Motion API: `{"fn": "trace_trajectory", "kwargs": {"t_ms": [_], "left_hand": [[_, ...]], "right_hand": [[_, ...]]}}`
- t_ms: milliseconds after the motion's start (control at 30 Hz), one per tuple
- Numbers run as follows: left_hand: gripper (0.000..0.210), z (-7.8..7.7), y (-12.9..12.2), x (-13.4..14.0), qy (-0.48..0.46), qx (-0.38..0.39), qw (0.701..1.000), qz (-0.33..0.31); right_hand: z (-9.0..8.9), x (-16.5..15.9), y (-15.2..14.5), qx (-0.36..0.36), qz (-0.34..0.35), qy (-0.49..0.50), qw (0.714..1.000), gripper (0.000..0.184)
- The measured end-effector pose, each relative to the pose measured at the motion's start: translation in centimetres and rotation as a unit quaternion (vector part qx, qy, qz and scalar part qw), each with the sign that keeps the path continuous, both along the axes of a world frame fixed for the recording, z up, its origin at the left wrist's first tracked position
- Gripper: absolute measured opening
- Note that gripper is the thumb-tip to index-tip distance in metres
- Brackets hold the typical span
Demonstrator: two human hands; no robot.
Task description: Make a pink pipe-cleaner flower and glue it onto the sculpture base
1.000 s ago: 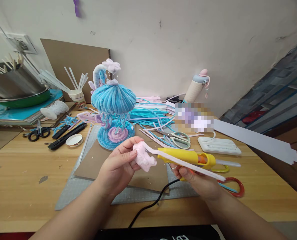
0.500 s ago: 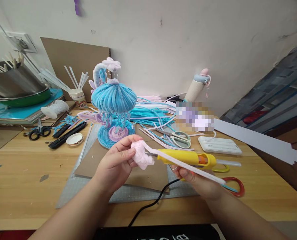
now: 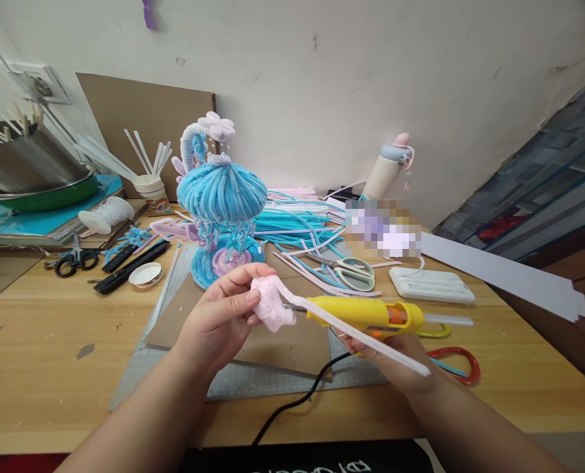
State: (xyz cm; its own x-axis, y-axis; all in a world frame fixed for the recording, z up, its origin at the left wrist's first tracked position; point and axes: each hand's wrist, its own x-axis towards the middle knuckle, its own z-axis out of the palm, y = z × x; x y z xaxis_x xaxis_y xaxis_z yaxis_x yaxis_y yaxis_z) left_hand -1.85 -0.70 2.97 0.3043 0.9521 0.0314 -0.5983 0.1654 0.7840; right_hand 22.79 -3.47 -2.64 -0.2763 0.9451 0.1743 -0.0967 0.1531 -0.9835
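Between the thumb and fingers of my left hand point(image 3: 223, 312) is a pale pink coil of fuzzy pipe cleaner point(image 3: 271, 305). Its loose tail point(image 3: 356, 332) runs to the right, in front of the glue gun. My right hand point(image 3: 390, 358) grips a yellow hot glue gun point(image 3: 354, 311) from below, a clear glue stick point(image 3: 447, 320) poking out of its back. The metal nozzle point(image 3: 295, 307) points left, at the coil's right side; whether it touches cannot be made out. Behind my left hand stands a blue jellyfish-like pipe-cleaner model point(image 3: 223, 192) on a round blue and pink base.
Cardboard point(image 3: 282, 341) lies on a grey cutting mat point(image 3: 139, 374) under my hands. Behind are blue pipe cleaners point(image 3: 292, 226), grey-handled scissors point(image 3: 354, 272) and a white power strip point(image 3: 431, 286). Red-handled pliers or scissors point(image 3: 472, 364) lie right. The gun's black cord point(image 3: 297, 402) crosses the front edge.
The coil and glue gun have shifted slightly left. The loose pink tail has swung lower and shows its end before my right wrist. Both hands keep their hold.
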Motion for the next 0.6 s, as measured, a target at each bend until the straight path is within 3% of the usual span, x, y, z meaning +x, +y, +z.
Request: {"fn": "trace_trajectory", "kwargs": {"t_ms": [200,600], "left_hand": [[0.025,-0.1,0.1,-0.2,0.008,0.005,1.000,-0.003],[0.026,0.0,0.1,-0.4,0.011,-0.001,1.000,0.010]], "right_hand": [[-0.5,0.2,0.2,-0.008,0.011,-0.010,1.000,0.010],[1.0,-0.2,0.2,0.027,0.010,-0.010,1.000,0.016]]}}
